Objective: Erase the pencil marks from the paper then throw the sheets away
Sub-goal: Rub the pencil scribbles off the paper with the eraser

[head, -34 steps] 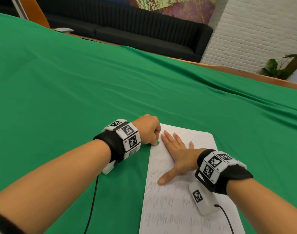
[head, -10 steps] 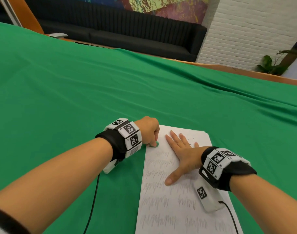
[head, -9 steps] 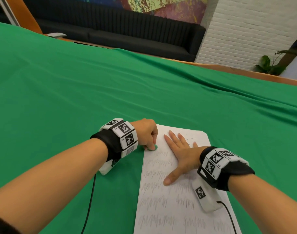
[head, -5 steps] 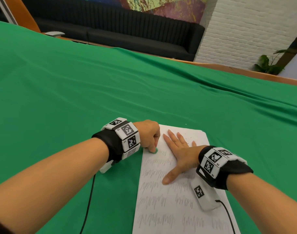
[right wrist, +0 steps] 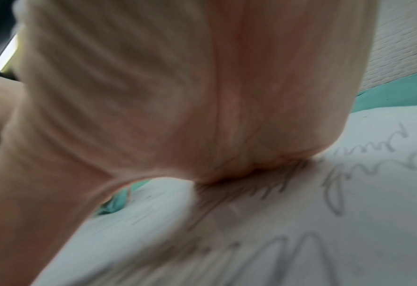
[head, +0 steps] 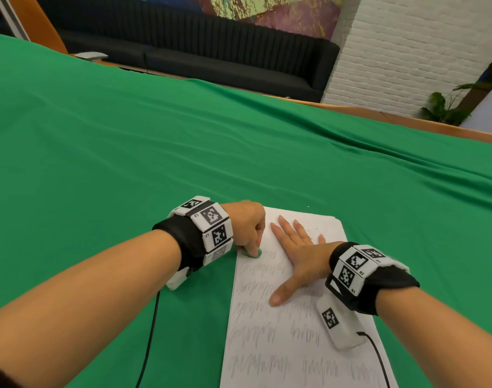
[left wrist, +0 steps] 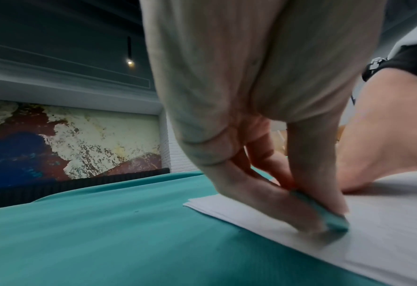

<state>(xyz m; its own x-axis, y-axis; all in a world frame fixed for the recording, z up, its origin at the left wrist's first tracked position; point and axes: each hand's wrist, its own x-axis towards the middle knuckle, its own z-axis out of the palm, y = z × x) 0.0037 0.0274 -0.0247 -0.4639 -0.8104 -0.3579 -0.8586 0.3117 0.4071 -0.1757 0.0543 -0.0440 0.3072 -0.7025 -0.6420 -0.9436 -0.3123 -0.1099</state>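
Note:
A stack of white paper sheets point(head: 278, 345) lies on the green cloth, covered in rows of grey pencil scribbles. My left hand point(head: 247, 228) pinches a small green eraser point(head: 257, 252) and presses it on the sheet's upper left edge. In the left wrist view the eraser point(left wrist: 334, 220) sits between thumb and finger on the paper point(left wrist: 386, 241). My right hand point(head: 298, 259) lies flat with fingers spread, pressing the paper down. The right wrist view shows my palm point(right wrist: 202, 96) on the scribbled sheet point(right wrist: 300, 222).
The green cloth point(head: 155, 149) covers a wide table all around. A black sofa point(head: 211, 60) and a white brick wall point(head: 407, 51) stand beyond the far edge, with a plant point(head: 440, 107) at the right. Cables trail from both wrist cameras.
The left hand with the eraser has slid a little down the sheet's left edge, towards me. The right hand has stayed flat on the paper.

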